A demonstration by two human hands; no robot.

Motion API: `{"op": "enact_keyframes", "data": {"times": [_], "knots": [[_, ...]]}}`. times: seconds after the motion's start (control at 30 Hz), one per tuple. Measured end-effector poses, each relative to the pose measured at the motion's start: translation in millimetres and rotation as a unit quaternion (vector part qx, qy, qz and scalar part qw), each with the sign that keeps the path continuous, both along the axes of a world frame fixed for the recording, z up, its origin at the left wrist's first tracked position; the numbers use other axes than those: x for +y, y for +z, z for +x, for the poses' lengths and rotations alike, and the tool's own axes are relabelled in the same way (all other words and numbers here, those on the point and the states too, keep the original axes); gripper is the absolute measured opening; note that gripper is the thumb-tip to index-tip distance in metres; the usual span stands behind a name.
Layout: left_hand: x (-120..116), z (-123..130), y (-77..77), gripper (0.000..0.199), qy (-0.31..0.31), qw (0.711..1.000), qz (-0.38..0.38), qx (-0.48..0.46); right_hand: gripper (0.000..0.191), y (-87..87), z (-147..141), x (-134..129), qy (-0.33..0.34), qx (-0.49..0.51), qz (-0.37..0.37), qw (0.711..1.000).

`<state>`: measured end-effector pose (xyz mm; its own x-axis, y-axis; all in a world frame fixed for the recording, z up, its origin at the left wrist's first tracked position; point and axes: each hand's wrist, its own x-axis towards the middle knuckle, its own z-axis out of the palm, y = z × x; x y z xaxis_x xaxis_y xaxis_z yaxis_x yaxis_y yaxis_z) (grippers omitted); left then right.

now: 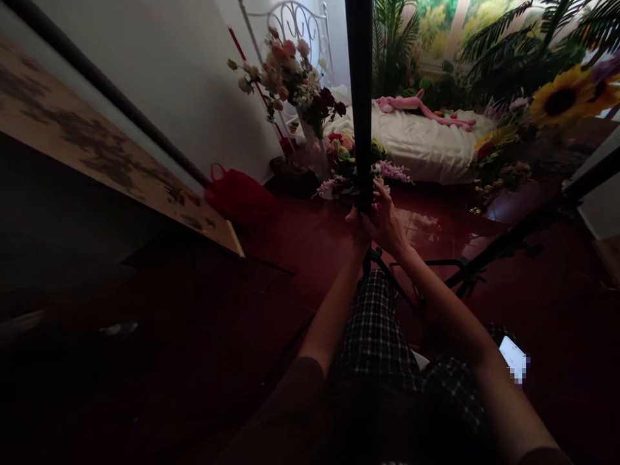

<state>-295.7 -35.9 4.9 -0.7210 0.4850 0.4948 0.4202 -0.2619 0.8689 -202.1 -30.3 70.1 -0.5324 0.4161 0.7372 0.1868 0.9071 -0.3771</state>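
A black light-stand pole (359, 84) rises upright before me, from near my lap to the top of the view. My left hand (357, 227) is closed around its lower part. Slightly higher, on the right side, my right hand (389, 223) has its fingers curled against the pole at a dark, thicker joint (364, 186). Details of that joint are lost in the dim light. Below both hands, stand legs (394, 281) spread near my checked trousers (372, 323).
To the left lean a painted scroll (111, 152) and a red bag (239, 197). Flowers (295, 77) and a white-covered bed (426, 148) with a pink plush toy (416, 103) stand ahead. Another black stand (513, 236) slants at right, above a lit phone (512, 354).
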Motion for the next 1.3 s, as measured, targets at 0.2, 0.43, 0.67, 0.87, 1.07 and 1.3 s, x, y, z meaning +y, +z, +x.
{"op": "enact_keyframes", "data": {"times": [0.2,0.43,0.67,0.87,1.07,1.3], "knots": [[-10,15,12.8,0.027,0.061,0.998,-0.034,-0.006,0.045,-31.9,69,-19,0.009,-0.025,0.058,0.998],[-9,15,12.6,0.029,0.067,0.997,-0.028,-0.003,0.037,-38.6,78,-16,-0.002,-0.058,0.089,0.994],[-10,15,13.5,0.029,0.067,0.997,-0.034,0.008,0.028,-31.5,66,-13,-0.048,-0.006,-0.064,0.997],[-11,15,15.7,0.027,0.050,0.998,-0.041,-0.005,0.033,-28.5,52,-14,-0.018,0.033,-0.238,0.971],[-12,15,17.0,0.029,0.060,0.997,-0.049,-0.002,0.022,-19.0,40,-2,0.051,0.080,-0.602,0.793],[-12,16,17.5,0.027,0.045,0.999,-0.030,0.003,0.047,-14.8,63,-5,0.042,0.056,-0.480,0.875]]}}
